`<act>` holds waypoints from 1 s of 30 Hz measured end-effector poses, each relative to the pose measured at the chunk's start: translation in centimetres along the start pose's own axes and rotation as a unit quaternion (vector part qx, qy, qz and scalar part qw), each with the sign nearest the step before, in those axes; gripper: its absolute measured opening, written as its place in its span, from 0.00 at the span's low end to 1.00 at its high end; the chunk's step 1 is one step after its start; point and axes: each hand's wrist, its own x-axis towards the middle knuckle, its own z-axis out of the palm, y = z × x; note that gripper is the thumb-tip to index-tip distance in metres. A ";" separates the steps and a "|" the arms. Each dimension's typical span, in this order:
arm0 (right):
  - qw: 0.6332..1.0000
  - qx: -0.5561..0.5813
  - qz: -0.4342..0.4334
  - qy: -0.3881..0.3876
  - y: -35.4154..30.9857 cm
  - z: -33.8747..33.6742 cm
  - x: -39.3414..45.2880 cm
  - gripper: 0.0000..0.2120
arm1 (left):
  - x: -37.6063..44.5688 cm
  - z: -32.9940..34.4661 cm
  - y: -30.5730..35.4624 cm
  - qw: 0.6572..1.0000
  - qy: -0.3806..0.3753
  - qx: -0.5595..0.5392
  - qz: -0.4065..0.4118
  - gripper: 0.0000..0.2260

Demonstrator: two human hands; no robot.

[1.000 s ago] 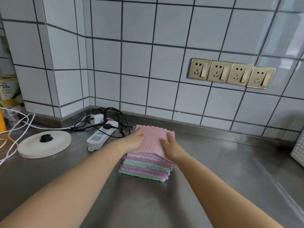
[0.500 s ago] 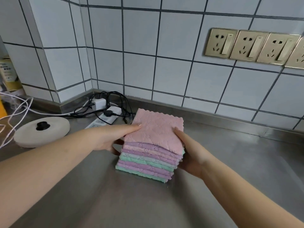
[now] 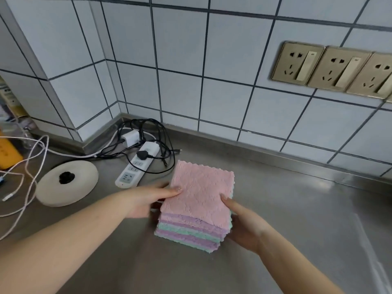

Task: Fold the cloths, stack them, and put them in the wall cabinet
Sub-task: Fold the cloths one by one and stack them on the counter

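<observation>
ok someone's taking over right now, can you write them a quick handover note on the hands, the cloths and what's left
Left hand: grips the left side of the stack of folded cloths, thumb on the pink top cloth.
Right hand: grips the right side, thumb on top, fingers hidden behind and under the stack.
Stack: on or just above the steel counter, pink, purple and green layers fairly even; I cannot tell whether it has left the surface.
Nearby: power strip and round white lid to the left.
Done: folding and stacking.
Left: carry the stack to the wall cabinet, which is not in view.
</observation>
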 end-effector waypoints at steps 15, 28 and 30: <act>0.998 -0.003 -0.012 -0.059 -0.6 1.0 -2.9 0.40 | -2.7 1.9 1.3 0.997 -0.004 -0.077 -0.031 0.32; 0.993 -0.012 0.001 -0.121 0.6 0.6 -10.5 0.47 | -8.4 6.8 -1.8 0.992 -0.062 -0.110 0.005 0.41; 0.991 -0.023 0.000 -0.128 0.6 1.2 -11.5 0.47 | -9.5 7.4 -2.2 0.992 -0.057 -0.114 0.013 0.45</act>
